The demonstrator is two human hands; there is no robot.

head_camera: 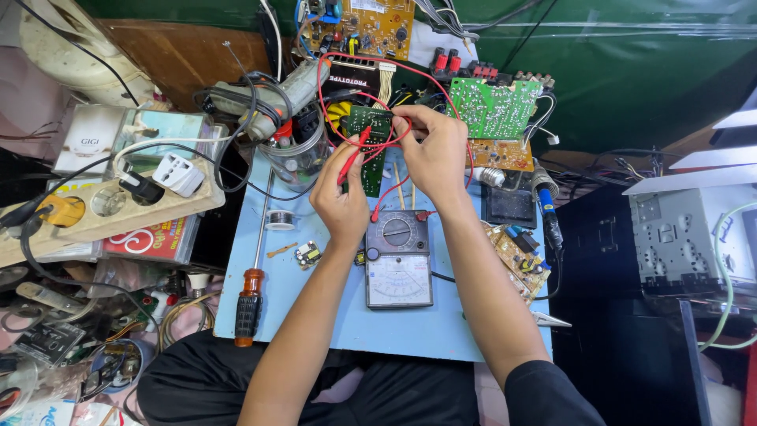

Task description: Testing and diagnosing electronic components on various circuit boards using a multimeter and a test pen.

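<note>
Right now your left hand [341, 197] has its grip closed on a red test probe [352, 155], tip on the small green circuit board [369, 146] at tabletop centre. Your right hand [435, 151] pinches the board's top edge w/ red leads [394, 140] looping round. Below sits a grey analog multimeter [397, 259], round dial, pale scale window, on the blue tabletop [292, 292]. An orange-handled screwdriver [251, 292] lies left.

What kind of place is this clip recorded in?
Most likely a small electronics repair bench. An analog multimeter lies on the blue work board, the left hand holds a red test probe to a green circuit board, and a soldering iron rests beside loose boards.
</note>
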